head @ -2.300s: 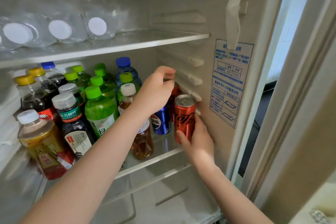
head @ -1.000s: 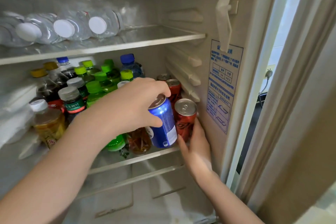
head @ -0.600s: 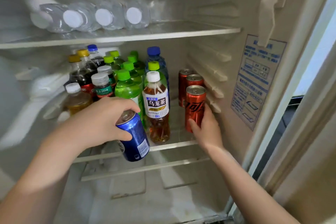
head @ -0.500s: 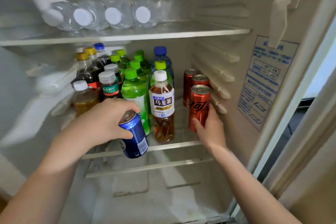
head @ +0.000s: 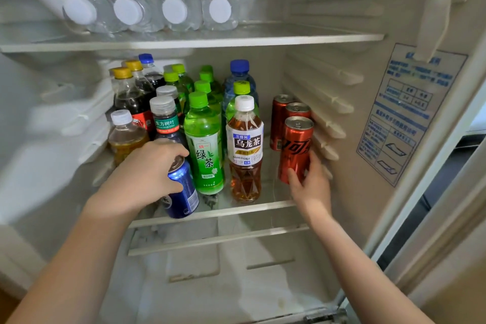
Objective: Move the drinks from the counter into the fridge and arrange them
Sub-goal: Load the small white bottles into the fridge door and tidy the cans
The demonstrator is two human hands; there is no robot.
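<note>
The fridge stands open before me. My left hand (head: 147, 173) grips a blue can (head: 184, 192) by its top, tilted, at the front left of the middle glass shelf (head: 218, 212). My right hand (head: 310, 184) holds the front red cola can (head: 295, 148) at the shelf's right, by the wall. Two more red cans (head: 278, 118) stand in a row behind it. A brown tea bottle (head: 245, 150) and a green tea bottle (head: 205, 144) stand at the front between my hands, with several more bottles behind.
Several water bottles (head: 173, 12) lie on the top shelf (head: 289, 39), caps toward me. The compartment below the middle shelf holds nothing. A blue-printed sticker (head: 405, 113) is on the right inner wall, whose shelf ridges lie close to the red cans.
My left hand lifted the blue can out from beside the red cans and carried it left to the shelf's front left. My right hand stayed on the front red can.
</note>
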